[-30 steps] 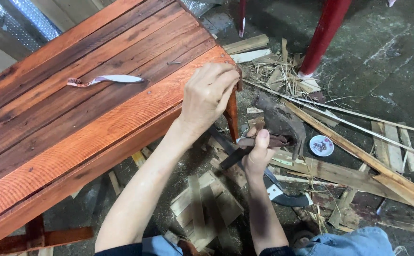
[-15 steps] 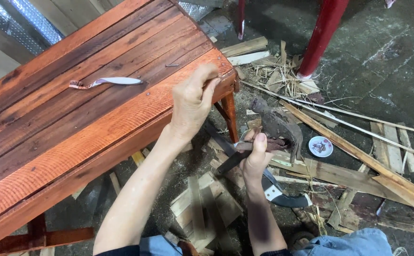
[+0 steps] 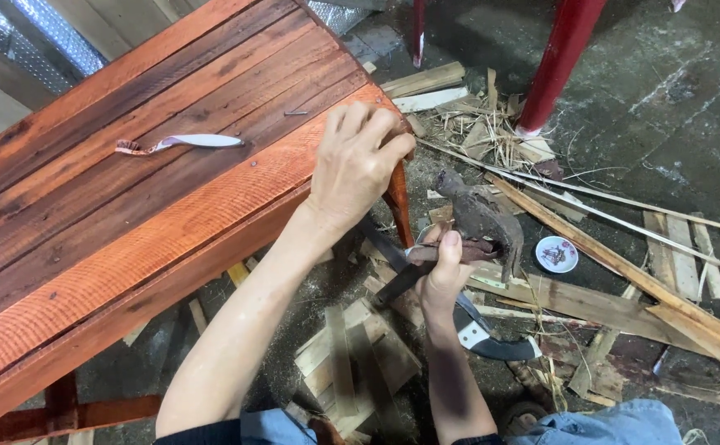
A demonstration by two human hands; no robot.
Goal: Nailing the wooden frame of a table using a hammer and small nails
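Note:
My left hand [image 3: 360, 161] rests on the near corner of a red-stained plank table [image 3: 129, 247]. Its fingers are bunched at the edge, and what they pinch is hidden. My right hand [image 3: 442, 276] is just below and to the right, gripping the handle of a dark, rusty hammer [image 3: 483, 218]. The hammer's head is raised beside the table leg, a little under my left hand. On the tabletop lie a small nail [image 3: 296, 113] and a white-handled brush [image 3: 180, 142].
The floor is littered with wood slats [image 3: 623, 272] and splinters. A dark blade with a white patch [image 3: 492, 342] lies below my right hand, a small white dish [image 3: 556, 254] to its right. A red metal leg [image 3: 562, 58] stands behind. Stacked scrap boards [image 3: 351, 363] lie near my knees.
My right hand has lifted the hammer up and closer to the table corner. My left hand has shifted slightly on the corner, and its fingers have bunched tighter.

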